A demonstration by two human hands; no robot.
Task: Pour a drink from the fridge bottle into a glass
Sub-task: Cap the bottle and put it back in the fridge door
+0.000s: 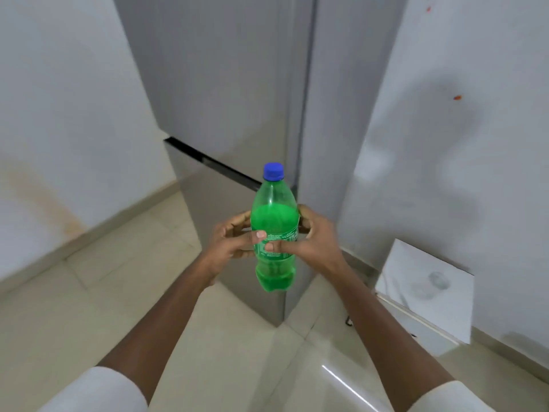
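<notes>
While both hands grip bottle, closed fridge behind, walls flanking.

Bottle upright between left hand and right hand, in front of fridge; box sat on floor at right

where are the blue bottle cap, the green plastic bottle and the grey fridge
blue bottle cap [273, 171], head view, on the cap's side wall
green plastic bottle [273, 217], head view, on the body above the label
grey fridge [219, 93], head view, on the upper door's front
</notes>
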